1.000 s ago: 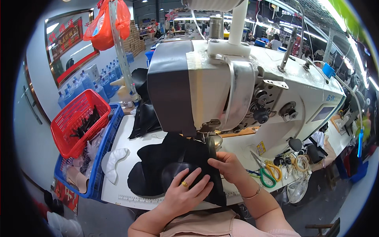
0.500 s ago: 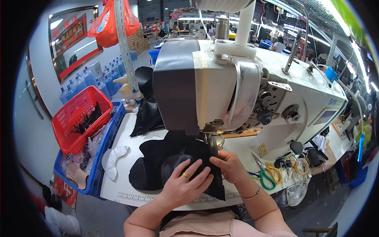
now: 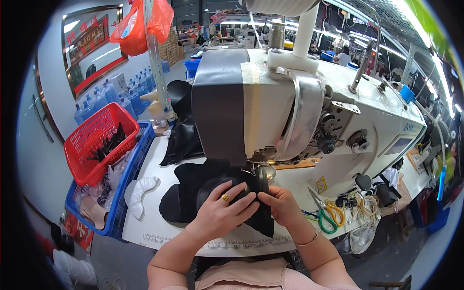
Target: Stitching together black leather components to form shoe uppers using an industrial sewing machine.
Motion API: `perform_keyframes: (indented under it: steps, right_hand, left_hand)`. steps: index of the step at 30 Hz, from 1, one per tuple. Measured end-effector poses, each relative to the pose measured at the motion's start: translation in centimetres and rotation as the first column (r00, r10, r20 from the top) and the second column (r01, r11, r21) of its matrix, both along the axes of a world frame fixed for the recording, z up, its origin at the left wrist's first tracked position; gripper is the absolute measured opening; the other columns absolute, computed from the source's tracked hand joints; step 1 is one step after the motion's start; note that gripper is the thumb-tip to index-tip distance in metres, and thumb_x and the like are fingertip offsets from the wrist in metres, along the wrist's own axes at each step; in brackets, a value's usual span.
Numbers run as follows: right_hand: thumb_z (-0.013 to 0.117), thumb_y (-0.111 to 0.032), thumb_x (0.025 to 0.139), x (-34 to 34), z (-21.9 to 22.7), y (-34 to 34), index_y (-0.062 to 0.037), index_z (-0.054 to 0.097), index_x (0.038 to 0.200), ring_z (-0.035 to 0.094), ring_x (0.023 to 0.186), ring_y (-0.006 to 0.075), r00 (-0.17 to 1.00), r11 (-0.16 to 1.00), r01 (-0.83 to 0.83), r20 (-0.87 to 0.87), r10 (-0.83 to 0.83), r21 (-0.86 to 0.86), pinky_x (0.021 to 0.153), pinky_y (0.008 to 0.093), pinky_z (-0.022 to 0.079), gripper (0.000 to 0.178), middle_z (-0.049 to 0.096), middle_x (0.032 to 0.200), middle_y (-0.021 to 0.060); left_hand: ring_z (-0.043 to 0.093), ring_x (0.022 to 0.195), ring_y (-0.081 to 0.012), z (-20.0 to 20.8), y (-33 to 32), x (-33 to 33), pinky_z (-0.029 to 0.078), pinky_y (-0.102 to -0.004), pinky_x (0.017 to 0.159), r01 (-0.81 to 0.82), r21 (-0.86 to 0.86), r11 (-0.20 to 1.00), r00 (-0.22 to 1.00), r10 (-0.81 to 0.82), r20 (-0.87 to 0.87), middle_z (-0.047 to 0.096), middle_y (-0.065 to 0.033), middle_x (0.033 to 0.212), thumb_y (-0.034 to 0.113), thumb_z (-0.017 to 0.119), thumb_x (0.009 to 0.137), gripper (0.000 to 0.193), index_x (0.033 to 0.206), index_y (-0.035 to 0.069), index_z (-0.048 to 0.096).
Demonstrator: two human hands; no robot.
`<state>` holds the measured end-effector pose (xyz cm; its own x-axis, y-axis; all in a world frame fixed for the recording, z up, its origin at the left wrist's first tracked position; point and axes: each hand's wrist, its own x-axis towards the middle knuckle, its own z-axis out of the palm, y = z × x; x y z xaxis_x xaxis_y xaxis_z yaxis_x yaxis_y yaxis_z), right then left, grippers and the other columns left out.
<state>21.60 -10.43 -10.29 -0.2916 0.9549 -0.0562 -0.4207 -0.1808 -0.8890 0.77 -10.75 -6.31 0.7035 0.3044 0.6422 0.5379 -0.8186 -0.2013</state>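
A black leather-like piece (image 3: 181, 203) with lobed edges lies on the white table, its far part under the head of a sewing machine (image 3: 270, 96). My left hand (image 3: 221, 211) rests on it, fingers stretched and slightly apart, a gold ring on one. Close by on the right, my right hand (image 3: 282, 207) pinches the piece's right edge between thumb and forefinger, just in front of the presser foot area (image 3: 252, 169). The needle's tip is too small to make out. Part of the piece is hidden under my left hand.
Left of the piece lie a white curved pad (image 3: 140, 195) and a red basket (image 3: 79, 162) resting on a blue crate (image 3: 113, 220). Scissors (image 3: 328, 220) and tape rolls (image 3: 369, 204) sit at the right. A ruler strip (image 3: 217, 244) runs along the near edge.
The black piece has shifted a little away from me and turned slightly under the machine head. My left hand has moved slightly forward with it, its fingertips nearer my right hand, which still pinches the edge.
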Motion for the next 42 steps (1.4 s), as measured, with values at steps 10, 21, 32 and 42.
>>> perform_keyframes:
  steps: [10,21,32,42]
  right_hand:
    - [0.061,-0.005,0.09,0.7,-1.7,-4.4,0.0043,0.063,0.106,0.066,0.077,0.0141,0.99,0.999,-0.035,-0.137,0.04,0.036,0.066,0.0259,0.055,0.019,0.068,0.094,0.0091]
    - [0.061,-0.007,0.092,0.3,-1.5,-2.7,0.0032,0.063,0.108,0.061,0.082,0.0082,0.995,0.998,-0.052,-0.088,0.055,0.034,0.07,0.0214,0.05,0.019,0.066,0.096,0.0042]
    - [0.062,-0.012,0.092,-0.2,-1.0,-0.5,0.0019,0.062,0.104,0.063,0.073,0.0114,0.998,0.998,0.008,-0.057,-0.004,0.064,0.063,0.0249,0.053,0.018,0.066,0.091,0.0073]
    - [0.062,-0.015,0.092,-0.9,0.2,0.2,0.0008,0.062,0.101,0.061,0.067,0.0124,0.996,0.994,0.087,-0.044,-0.084,0.069,0.06,0.0249,0.051,0.018,0.065,0.086,0.0077]
  left_hand:
    - [0.059,0.11,-0.0234,-1.0,0.7,-0.4,0.046,-0.0417,0.097,0.201,0.066,0.977,0.975,-0.206,0.08,0.061,0.001,0.112,0.014,0.063,0.073,0.03,0.102,0.018,0.07]
    - [0.058,0.112,-0.0234,-2.1,3.4,-0.9,0.046,-0.0414,0.096,0.279,-0.021,0.96,0.946,-0.272,0.174,0.063,0.0015,0.11,0.015,0.067,0.068,0.032,0.099,0.017,0.072]
    - [0.059,0.108,-0.0238,-1.8,5.8,-0.7,0.049,-0.0419,0.093,0.327,-0.049,0.944,0.914,-0.302,0.271,0.064,-0.0001,0.108,0.009,0.066,0.067,0.031,0.096,0.016,0.072]
    - [0.06,0.1,-0.0243,-1.8,7.3,-0.3,0.049,-0.0386,0.085,0.301,-0.113,0.947,0.906,-0.247,0.342,0.064,-0.001,0.101,-0.002,0.063,0.062,0.04,0.096,0.015,0.073]
